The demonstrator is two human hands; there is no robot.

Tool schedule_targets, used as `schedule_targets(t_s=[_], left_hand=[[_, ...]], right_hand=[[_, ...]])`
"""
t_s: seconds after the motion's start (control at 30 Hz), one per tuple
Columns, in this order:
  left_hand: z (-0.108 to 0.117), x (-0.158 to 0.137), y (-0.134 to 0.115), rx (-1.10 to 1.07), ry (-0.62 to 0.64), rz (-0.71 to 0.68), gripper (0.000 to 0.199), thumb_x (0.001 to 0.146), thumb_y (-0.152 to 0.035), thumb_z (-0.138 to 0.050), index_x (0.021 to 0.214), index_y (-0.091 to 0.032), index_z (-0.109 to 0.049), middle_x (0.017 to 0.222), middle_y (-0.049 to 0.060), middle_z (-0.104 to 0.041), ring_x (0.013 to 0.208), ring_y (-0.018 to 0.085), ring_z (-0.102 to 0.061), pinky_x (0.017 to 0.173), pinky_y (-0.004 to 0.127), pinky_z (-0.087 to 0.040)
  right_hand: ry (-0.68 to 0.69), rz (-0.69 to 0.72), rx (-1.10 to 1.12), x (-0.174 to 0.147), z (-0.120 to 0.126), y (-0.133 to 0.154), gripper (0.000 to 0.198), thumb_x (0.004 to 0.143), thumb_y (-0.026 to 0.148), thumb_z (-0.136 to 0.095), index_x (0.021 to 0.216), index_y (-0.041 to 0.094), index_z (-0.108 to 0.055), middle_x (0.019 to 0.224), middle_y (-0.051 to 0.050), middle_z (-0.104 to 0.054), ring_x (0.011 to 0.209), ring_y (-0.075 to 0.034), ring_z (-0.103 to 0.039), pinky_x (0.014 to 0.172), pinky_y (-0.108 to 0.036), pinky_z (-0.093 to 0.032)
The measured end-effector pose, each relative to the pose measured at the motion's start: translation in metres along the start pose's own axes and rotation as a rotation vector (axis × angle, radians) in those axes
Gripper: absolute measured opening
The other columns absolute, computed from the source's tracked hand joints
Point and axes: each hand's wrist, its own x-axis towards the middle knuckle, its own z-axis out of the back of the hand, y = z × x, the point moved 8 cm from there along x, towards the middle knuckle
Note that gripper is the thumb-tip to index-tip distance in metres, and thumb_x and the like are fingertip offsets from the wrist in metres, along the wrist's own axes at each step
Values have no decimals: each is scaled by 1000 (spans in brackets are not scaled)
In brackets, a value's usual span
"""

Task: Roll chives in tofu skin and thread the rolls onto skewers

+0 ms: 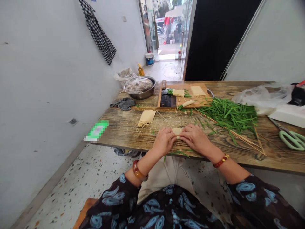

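Note:
Near the front edge of the wooden table, my left hand (164,140) and my right hand (194,137) pinch a pale tofu skin sheet (177,130) between them. Its near edge is curled into a roll; my fingers hide most of it. Further left lies a small stack of tofu skin sheets (146,117). A heap of cut green chives (228,111) spreads to the right of my hands. On the cutting board (202,101) are a tofu skin bundle with chives (178,93), a thinner roll (188,103) and another stack of sheets (197,91).
Bamboo skewers (245,139) lie across the table's right side, near green-handled scissors (292,140). A cleaver (168,98) rests on the board's left side. Further back left stands a metal bowl (144,93) with a plastic bag in it, behind a grey cloth (123,103).

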Motion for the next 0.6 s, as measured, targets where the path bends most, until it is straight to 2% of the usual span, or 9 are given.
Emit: schedule_targets(t_s=[0.27,0.37,0.53,0.6], left_hand=[[2,4,5,-71,-31,60,11,86,-21,-55,78,-18,-61,81,3,-60,81,18,-52,76,31,-40],[2,4,2,1,-14,54,17,89,-22,-52,74,-18,-60,83,3,-59,83,18,-51,76,31,-39],[1,3,-10,217,25,-40,25,93,-24,-41,78,-18,-60,88,6,-58,86,20,-48,75,34,-38],[-1,2,-12,248,57,-77,23,93,-26,-42,81,-17,-59,88,7,-57,86,20,-48,75,34,-38]], right_hand=[[34,-41,101,4,-7,-12,22,93,33,-51,90,22,-71,85,-6,-64,87,-20,-51,75,-33,-36],[36,-43,90,5,-7,-14,22,92,33,-52,87,22,-71,85,-6,-64,87,-20,-51,75,-33,-37],[23,-48,99,5,-7,-15,22,92,32,-53,88,22,-72,85,-6,-65,86,-20,-52,75,-33,-37],[21,-47,106,5,-7,-16,21,92,33,-53,90,23,-72,85,-6,-65,86,-20,-52,75,-33,-37]])
